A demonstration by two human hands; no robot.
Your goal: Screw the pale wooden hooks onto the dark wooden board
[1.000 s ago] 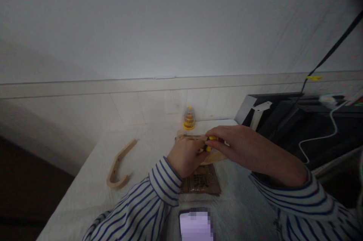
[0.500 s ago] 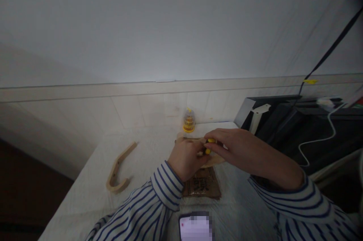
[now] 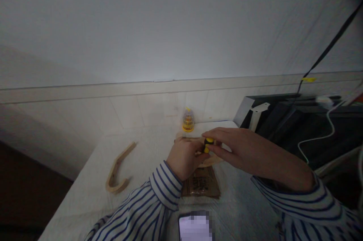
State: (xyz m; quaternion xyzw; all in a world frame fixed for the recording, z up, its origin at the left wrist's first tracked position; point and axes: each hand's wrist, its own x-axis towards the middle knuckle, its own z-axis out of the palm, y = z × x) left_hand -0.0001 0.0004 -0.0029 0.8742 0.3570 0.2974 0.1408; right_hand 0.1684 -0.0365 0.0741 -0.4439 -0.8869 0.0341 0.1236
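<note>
My right hand (image 3: pixel 241 148) pinches a small yellow-and-black screwdriver handle (image 3: pixel 208 143) between thumb and fingers. My left hand (image 3: pixel 184 158) is closed on a light wooden piece (image 3: pixel 211 159) that lies on the white table (image 3: pixel 159 142), just under the screwdriver. Both hands meet at the middle of the table. Both sleeves are striped blue and white. The screwdriver's tip is hidden behind my fingers.
A curved wooden piece (image 3: pixel 117 169) lies at the left of the table. A small yellow bit holder with a clear lid (image 3: pixel 188 120) stands near the wall. A brown packet (image 3: pixel 202 186) and a lit phone (image 3: pixel 195 227) lie near me. A black desk with cables (image 3: pixel 312 127) is at the right.
My right hand's fingers have shifted a little on the screwdriver handle, and its black band now shows. The view moved slightly; my left hand stays on the wooden piece.
</note>
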